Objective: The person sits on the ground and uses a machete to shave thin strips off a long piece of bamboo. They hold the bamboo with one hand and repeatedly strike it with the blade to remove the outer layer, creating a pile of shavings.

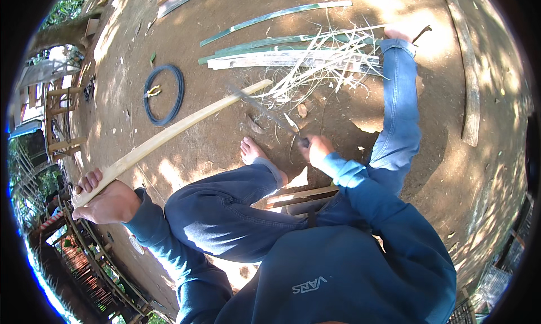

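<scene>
My left hand (110, 200) grips the lower-left end of a long pale bamboo strip (169, 131), fingers on one side and thumb on the other. The strip slants up and to the right, its far end close to a heap of thin bamboo shavings (321, 62). My right hand (319, 150) is closed round the dark handle of a knife (270, 114). Its long dark blade points up and left, the tip smeared and close to the strip's far part. Whether blade and strip touch, I cannot tell.
Beyond the strip lie green bamboo slats (270, 20) and a whitish slat (242, 62), partly under the shavings. Left of them is a dark wire coil (179, 93) with yellow-handled pliers (153, 91). A wooden pole (469, 81) lies at right. My bare feet rest on the earth.
</scene>
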### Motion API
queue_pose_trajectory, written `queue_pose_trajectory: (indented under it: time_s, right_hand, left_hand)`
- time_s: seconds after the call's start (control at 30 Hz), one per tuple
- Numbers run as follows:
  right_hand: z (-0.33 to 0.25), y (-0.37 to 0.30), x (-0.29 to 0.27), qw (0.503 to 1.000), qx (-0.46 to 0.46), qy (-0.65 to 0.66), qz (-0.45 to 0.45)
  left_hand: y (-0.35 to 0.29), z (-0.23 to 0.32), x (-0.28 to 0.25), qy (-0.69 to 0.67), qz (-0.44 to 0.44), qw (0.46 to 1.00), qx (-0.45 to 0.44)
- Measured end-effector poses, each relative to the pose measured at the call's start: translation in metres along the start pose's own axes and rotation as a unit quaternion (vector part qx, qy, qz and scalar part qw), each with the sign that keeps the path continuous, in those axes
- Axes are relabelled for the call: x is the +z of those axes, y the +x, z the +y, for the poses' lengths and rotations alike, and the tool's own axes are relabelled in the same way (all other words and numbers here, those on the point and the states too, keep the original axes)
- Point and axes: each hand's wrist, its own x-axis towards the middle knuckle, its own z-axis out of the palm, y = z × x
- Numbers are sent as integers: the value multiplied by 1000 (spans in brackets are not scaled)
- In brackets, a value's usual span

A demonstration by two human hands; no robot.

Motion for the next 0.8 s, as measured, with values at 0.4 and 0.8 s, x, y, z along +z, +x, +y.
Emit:
queue_pose_trajectory:
  time_s: [0.4,0.8]
  right_hand:
    - [-81,-5,-2,994,-98,-39,-38]
    - [-61,3,-2,998,-41,-38,-39]
  left_hand:
    - [-27,19,8,-12,-20,1000,13]
    - [-31,18,11,30,-12,999,27]
